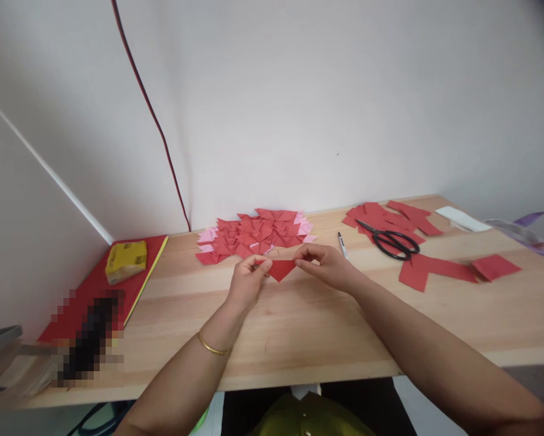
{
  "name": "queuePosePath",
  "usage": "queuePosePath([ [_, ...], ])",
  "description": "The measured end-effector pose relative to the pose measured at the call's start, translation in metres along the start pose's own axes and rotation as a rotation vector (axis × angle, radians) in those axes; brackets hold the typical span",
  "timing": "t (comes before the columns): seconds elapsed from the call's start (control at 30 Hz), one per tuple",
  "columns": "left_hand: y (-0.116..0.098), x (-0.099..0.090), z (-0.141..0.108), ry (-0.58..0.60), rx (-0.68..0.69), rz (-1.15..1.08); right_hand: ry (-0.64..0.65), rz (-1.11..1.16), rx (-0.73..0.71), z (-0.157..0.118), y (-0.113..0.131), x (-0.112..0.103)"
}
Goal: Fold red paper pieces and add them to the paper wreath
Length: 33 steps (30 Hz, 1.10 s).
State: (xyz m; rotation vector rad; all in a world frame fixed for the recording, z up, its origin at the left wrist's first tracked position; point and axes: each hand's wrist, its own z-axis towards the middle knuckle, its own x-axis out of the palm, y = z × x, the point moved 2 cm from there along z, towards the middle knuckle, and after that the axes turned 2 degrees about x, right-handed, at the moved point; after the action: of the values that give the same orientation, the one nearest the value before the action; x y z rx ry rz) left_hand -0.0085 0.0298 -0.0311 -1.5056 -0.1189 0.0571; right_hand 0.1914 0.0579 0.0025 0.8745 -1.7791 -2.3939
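Observation:
A small red paper triangle (pixel 281 270) is held up between my two hands, its point facing down. My left hand (pixel 248 278) pinches the left corner between thumb and fingers. At the right corner, my right hand (pixel 324 265) pinches the paper the same way. Just behind my hands lies a heap of folded red paper pieces (pixel 249 233), with pink folded pieces (pixel 207 238) at both ends of it.
On the right, black-handled scissors (pixel 392 240) lie on flat red paper pieces (pixel 376 215). More red paper strips (pixel 451 268) are nearer me. A pen (pixel 342 243) lies behind my right hand. A yellow packet (pixel 126 261) rests on a red sheet (pixel 83 297) at left.

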Motion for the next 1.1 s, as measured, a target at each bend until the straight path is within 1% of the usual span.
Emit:
queuePosePath([
  [0.27,-0.005,0.004,0.000,0.010,-0.054,-0.197,0.045,-0.014,0.039,0.000,0.000,-0.002],
  [0.43,-0.003,0.006,0.000,0.032,-0.059,-0.296,0.080,0.119,0.090,0.001,-0.004,-0.004],
  [0.57,-0.002,0.005,0.001,0.042,-0.044,-0.265,0.092,0.150,0.114,0.001,-0.006,-0.004],
  [0.67,-0.002,0.005,0.001,0.053,-0.055,-0.247,0.066,0.147,0.127,0.001,-0.007,-0.006],
  [0.77,-0.002,0.007,-0.002,0.123,-0.073,-0.229,0.020,0.133,0.136,0.002,-0.008,-0.007],
  [0.83,-0.002,0.009,-0.004,0.176,-0.091,-0.141,-0.008,0.121,0.141,0.002,-0.007,-0.007],
  [0.9,0.000,0.011,-0.006,0.183,-0.112,-0.034,-0.017,0.110,0.140,0.002,-0.006,-0.006],
  [0.97,0.001,0.012,-0.007,0.171,-0.125,0.015,-0.011,0.098,0.129,0.002,-0.006,-0.006],
  [1.03,0.001,0.011,-0.007,0.165,-0.114,0.010,0.009,0.113,0.110,0.001,-0.006,-0.005],
  [1.1,0.001,0.011,-0.007,0.168,-0.085,-0.012,0.050,0.196,0.101,0.001,-0.008,-0.002],
])
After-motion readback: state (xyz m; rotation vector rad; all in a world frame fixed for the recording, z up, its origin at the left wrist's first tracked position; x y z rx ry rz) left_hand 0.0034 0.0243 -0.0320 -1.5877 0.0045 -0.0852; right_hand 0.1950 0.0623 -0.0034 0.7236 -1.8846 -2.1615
